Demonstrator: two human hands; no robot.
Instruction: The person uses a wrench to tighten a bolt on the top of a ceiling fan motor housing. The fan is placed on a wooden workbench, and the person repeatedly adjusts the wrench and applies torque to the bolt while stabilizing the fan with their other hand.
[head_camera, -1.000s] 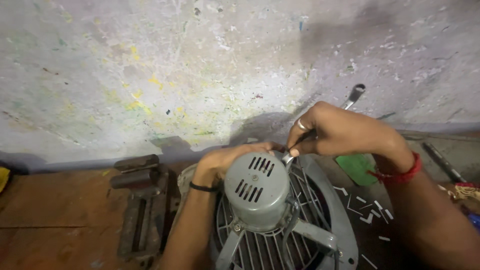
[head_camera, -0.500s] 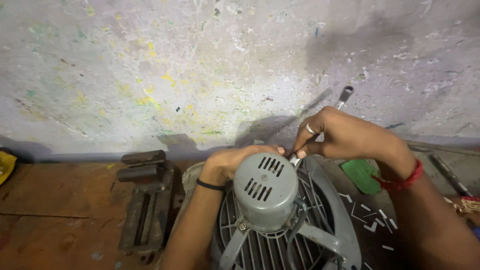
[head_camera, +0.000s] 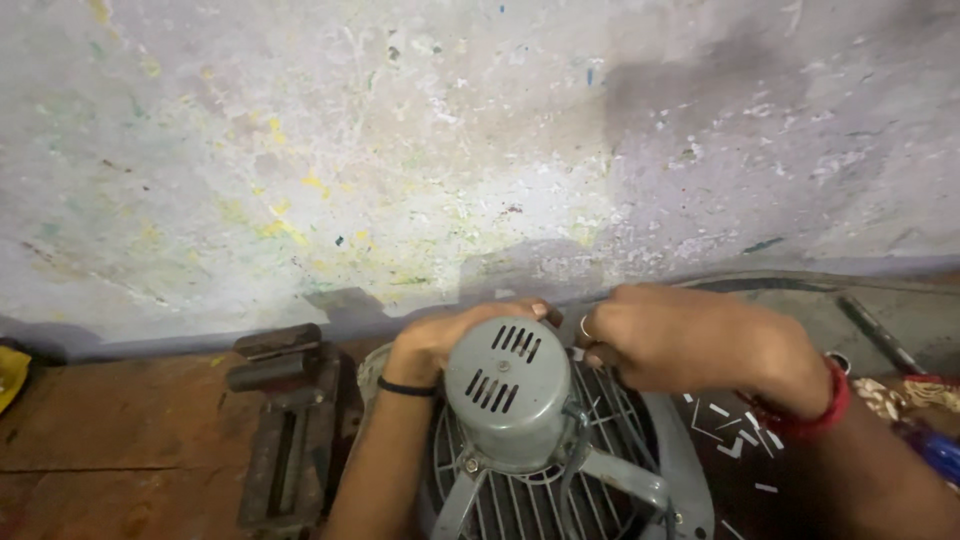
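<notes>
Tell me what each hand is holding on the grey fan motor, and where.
The left hand grips the far top edge of the grey ribbed motor housing. The right hand pinches beside it; what it holds cannot be told.

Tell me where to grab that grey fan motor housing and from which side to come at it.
Grip the grey motor housing around its round body, just below the slotted end cap. Come from the near side, toward the camera: the left hand and right hand already crowd the far side by the wall. The curved sides probably suit a wrapping grip; the support arm and wire guard limit reaching lower.
</notes>
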